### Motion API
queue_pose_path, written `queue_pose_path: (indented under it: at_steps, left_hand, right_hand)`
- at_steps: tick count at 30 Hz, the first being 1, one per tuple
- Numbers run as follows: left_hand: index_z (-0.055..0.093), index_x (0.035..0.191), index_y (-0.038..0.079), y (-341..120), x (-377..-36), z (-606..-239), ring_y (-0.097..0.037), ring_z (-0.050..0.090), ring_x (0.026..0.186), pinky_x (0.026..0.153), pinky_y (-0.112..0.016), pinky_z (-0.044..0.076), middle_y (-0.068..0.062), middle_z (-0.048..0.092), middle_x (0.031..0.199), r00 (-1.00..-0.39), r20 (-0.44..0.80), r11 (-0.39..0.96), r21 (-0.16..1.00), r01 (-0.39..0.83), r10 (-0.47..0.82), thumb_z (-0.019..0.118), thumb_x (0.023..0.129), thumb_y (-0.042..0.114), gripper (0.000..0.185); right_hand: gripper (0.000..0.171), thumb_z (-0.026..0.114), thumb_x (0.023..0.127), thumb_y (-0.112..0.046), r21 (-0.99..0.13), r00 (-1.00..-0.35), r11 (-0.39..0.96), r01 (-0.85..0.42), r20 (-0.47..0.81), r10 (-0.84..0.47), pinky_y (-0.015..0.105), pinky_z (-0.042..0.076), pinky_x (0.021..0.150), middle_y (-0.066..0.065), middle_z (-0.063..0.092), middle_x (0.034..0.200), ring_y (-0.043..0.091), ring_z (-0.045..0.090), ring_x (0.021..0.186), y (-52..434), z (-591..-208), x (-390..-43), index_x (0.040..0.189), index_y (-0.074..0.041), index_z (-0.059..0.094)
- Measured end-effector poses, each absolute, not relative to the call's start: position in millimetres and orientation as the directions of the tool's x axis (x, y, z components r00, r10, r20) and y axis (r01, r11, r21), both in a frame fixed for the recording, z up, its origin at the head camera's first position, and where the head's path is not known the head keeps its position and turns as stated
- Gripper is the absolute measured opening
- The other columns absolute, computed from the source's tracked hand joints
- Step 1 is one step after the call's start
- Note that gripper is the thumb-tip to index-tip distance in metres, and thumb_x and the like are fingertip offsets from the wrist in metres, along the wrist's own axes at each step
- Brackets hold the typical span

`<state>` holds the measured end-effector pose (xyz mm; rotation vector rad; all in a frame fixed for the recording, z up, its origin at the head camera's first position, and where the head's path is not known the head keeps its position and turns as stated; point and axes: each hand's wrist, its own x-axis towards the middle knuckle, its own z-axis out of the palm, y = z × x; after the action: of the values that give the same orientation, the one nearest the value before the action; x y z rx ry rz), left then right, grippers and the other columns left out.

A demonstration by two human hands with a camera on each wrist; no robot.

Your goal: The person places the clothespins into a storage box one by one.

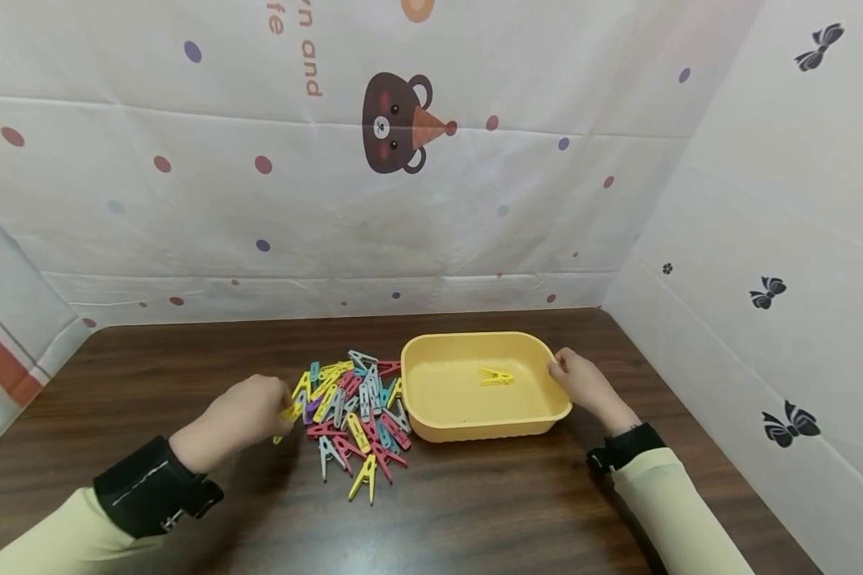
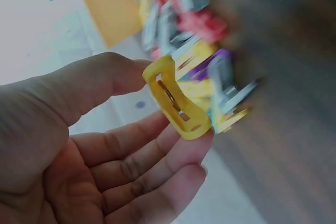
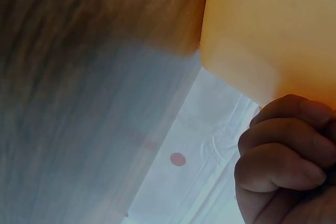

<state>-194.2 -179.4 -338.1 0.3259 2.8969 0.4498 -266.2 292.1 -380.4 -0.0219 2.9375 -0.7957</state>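
We note the left hand (image 2: 79, 150) pinching a yellow plastic clothespin (image 2: 176, 98) between thumb and fingertips, just left of the multicoloured clothespin pile (image 1: 355, 407). Right hand (image 1: 582, 383) curls on the yellow plastic tray's (image 1: 475, 427) right rim; pile touches the tray's left side.

Both arms reach forward in pale yellow sleeves with black wrist straps. The left hand (image 1: 248, 411) has its thumb and fingertips (image 2: 202, 142) pinched together, palm turned inward. The right hand (image 1: 582, 383) sits farther out, its fingers (image 3: 278, 156) curled tight, knuckles up.
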Motion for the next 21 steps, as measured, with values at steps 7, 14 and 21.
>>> queue_pose_path:
  at_steps: [7, 14, 21]
  left_hand:
    - [0.075, 0.088, 0.001, -174, -204, -305, -0.014, 0.055, 0.065, 0.058, -0.030, 0.047, -0.005, 0.070, 0.081, -0.950, -0.076, 0.920, 0.284, 0.270, 0.302, 0.076, 0.083, 0.012, 0.012]
    - [0.076, 0.087, 0.002, -160, -216, -273, -0.013, 0.051, 0.062, 0.057, -0.027, 0.042, -0.003, 0.065, 0.074, -0.937, -0.009, 0.893, 0.306, 0.330, 0.349, 0.073, 0.089, 0.015, 0.013]
    - [0.074, 0.085, 0.002, -135, -241, -243, -0.012, 0.041, 0.057, 0.058, -0.026, 0.037, 0.000, 0.053, 0.064, -0.893, 0.101, 0.841, 0.304, 0.447, 0.438, 0.074, 0.090, 0.011, 0.011]
  right_hand:
    - [0.022, 0.045, 0.108, -0.018, -0.502, -0.995, 0.864, 0.017, -0.096, -0.036, 0.029, 0.039, 0.060, 0.007, 0.047, 0.077, 0.018, 0.049, 0.067, 290, -380, -264, 0.105, 0.003, 0.050]
    - [0.021, 0.045, 0.108, -0.018, -0.503, -0.996, 0.864, 0.000, -0.080, -0.046, 0.029, 0.039, 0.059, 0.007, 0.046, 0.075, 0.018, 0.048, 0.065, 289, -380, -263, 0.102, 0.002, 0.049]
    - [0.022, 0.046, 0.108, -0.018, -0.500, -0.996, 0.866, -0.002, -0.077, -0.046, 0.029, 0.039, 0.058, 0.007, 0.048, 0.076, 0.018, 0.049, 0.064, 289, -379, -263, 0.103, 0.003, 0.050]
